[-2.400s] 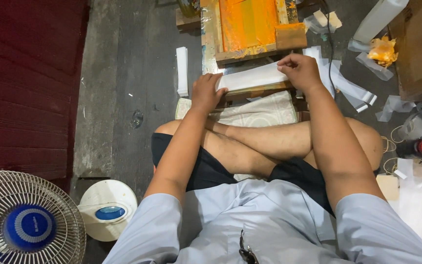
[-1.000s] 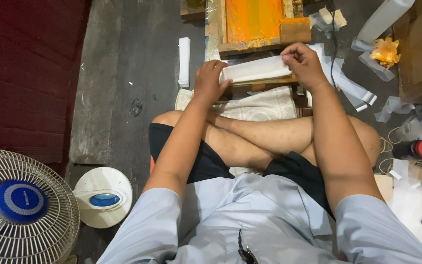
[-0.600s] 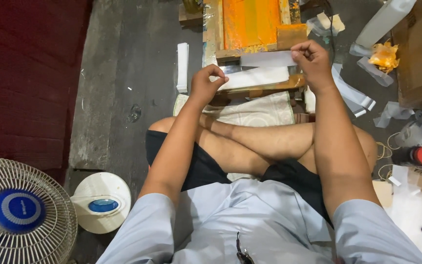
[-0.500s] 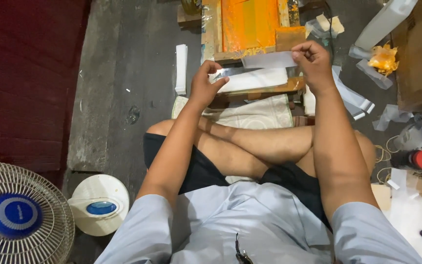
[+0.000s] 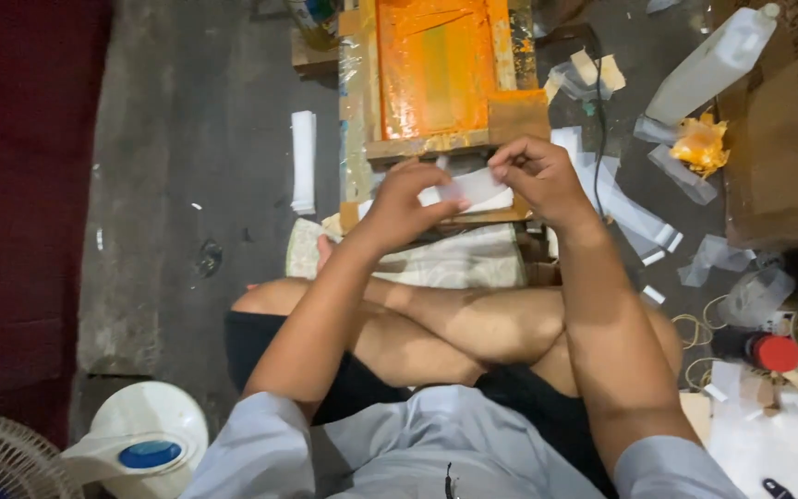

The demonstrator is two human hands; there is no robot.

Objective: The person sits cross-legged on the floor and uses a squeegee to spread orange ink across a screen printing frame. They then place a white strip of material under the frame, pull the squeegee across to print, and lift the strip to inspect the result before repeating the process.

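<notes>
Left hand (image 5: 405, 205) and right hand (image 5: 536, 176), fingers pinched shut, grip a thin white flat strip (image 5: 473, 189) by its ends, at 6 o'clock of the orange-stained wooden frame (image 5: 436, 69).

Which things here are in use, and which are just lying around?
In use: left hand and right hand holding a white strip; orange-stained wooden frame in front.

Lying about: white bottle, cardboard box, red-capped container, fan base, loose strips.
</notes>
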